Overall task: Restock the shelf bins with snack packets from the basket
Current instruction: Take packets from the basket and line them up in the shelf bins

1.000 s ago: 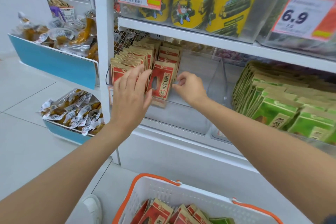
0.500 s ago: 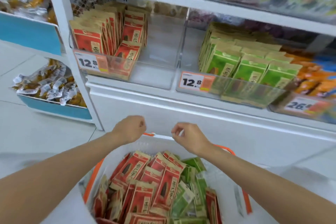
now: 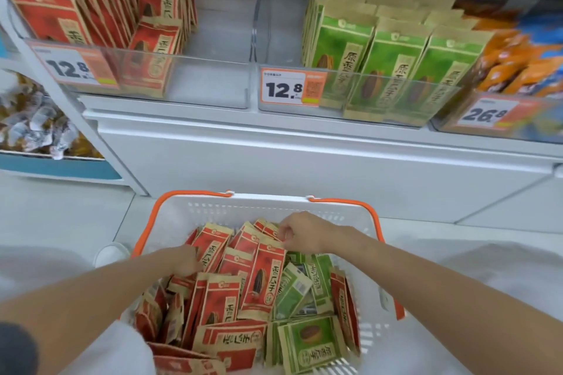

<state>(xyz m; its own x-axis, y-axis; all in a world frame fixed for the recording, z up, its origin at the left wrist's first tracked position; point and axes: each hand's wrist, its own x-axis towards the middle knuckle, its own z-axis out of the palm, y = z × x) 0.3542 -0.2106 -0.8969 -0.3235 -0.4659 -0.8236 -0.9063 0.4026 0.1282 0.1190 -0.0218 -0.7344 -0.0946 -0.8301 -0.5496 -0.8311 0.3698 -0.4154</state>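
Both left hand (image 3: 186, 261) and right hand (image 3: 302, 231) curl onto packets (image 3: 262, 281).

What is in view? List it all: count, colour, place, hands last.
basket: one, white with orange handles, on the floor before the shelf
loose red packets: many, red and tan, basket's left and middle
loose green packets: several, green and tan, basket's right
clear bins: three, on the shelf
shelved red packets: many, upright, left bin's left side
shelved green packets: many, upright, middle bin
orange packets: several, right bin
price tags: three, white and orange, bin fronts
wrapped snacks: many, pale and brown, blue-fronted bin far left
shoe: one, white, left of basket
left hand: among loose red packets, fingers hidden
right hand: pinches a loose red packet's top edge
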